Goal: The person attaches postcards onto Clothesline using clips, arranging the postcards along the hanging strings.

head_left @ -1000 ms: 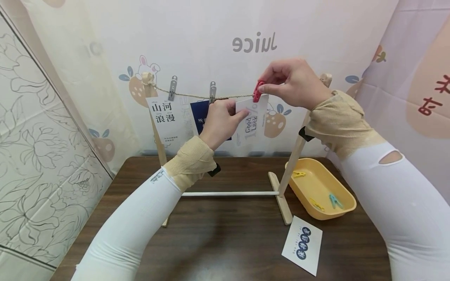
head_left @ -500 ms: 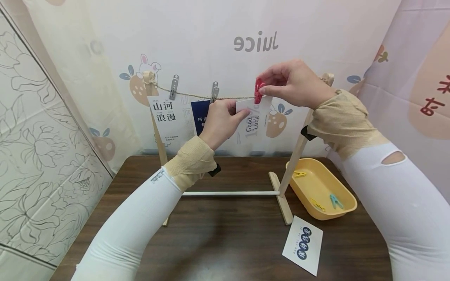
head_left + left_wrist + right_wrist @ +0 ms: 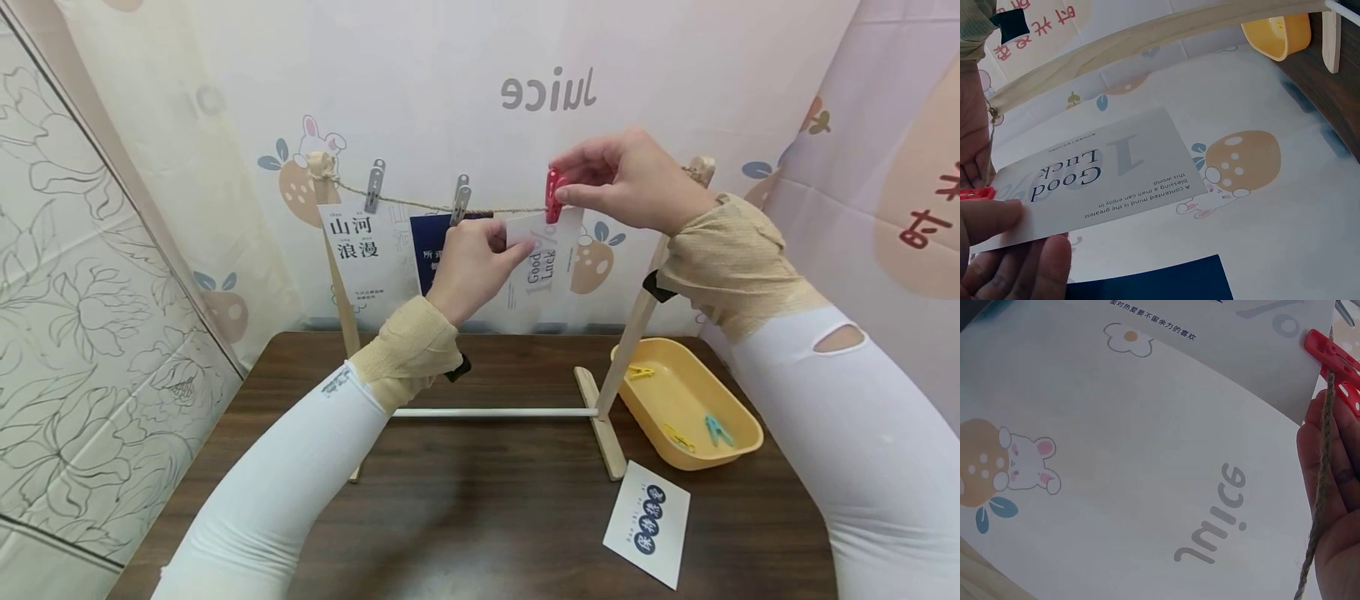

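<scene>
In the head view my left hand [image 3: 480, 267] pinches the left edge of a white "Good Luck" card [image 3: 546, 275] between thumb and fingers. The left wrist view shows the thumb over the face of that card [image 3: 1110, 165] and fingers behind it. My right hand [image 3: 630, 182] pinches a red clothespin [image 3: 553, 196] at the card's top edge, on the twine [image 3: 420, 203]. The red clothespin [image 3: 1335, 353] sits across card and twine in the right wrist view. Left of my hands, grey clothespins [image 3: 461, 200] hold a blue card [image 3: 427, 250] and a white card [image 3: 356, 250].
Wooden posts [image 3: 633, 342] joined by a white rod [image 3: 495, 412] carry the twine above a dark wooden table [image 3: 465, 517]. A yellow basin [image 3: 678, 350] at the right holds yellow clothespins and a blue one [image 3: 717, 429]. Another white card [image 3: 648, 521] lies in front of it.
Both hands keep their hold on the card and the red clothespin. The clothespin stands slightly more upright than a second ago, and the view has shifted slightly.
</scene>
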Tool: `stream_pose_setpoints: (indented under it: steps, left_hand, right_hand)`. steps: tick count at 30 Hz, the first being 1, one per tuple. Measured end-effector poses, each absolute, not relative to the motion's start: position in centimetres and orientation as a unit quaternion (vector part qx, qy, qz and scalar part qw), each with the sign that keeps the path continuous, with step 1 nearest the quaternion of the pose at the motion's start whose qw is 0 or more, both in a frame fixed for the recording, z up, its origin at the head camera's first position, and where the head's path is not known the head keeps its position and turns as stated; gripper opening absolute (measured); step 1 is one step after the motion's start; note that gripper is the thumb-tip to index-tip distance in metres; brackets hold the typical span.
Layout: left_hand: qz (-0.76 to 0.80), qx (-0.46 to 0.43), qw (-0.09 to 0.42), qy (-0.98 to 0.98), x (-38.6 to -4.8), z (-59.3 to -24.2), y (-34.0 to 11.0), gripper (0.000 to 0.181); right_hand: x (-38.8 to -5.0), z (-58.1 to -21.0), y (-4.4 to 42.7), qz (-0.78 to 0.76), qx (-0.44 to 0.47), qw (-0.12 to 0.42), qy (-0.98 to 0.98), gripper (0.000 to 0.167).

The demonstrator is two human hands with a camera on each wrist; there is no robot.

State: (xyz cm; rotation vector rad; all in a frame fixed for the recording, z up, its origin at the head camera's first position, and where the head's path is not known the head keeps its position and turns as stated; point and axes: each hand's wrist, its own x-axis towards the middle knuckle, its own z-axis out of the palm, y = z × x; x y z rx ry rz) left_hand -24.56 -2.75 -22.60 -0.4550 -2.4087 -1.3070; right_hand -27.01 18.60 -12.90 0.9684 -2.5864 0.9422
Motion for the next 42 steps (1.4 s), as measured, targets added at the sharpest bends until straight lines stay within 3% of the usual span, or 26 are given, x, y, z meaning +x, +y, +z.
stream_pose_setpoints:
  steps: [12, 25, 42]
  left_hand:
    - [-0.438, -0.128, 0.151, -0.877, -23.8, -23.3, -3.5, 0.016]
    - [-0.43, -0.13, 0.136, -0.883, -23.3, -24.5, -4.5, 0.016]
    - [-0.413, -0.162, 0.127, -0.887, -22.9, -27.3, -4.6, 0.02]
  right_hand:
    - [-27.0, -13.5, 18.8, 0.306, 0.309, 0.142, -0.889, 0.039]
    - [-25.7, -14.6, 19.8, 0.348, 0.324, 0.228, -0.85, 0.027]
    - [-24.2, -17.4, 21.7, 0.335, 0.326, 0.253, -0.847, 0.022]
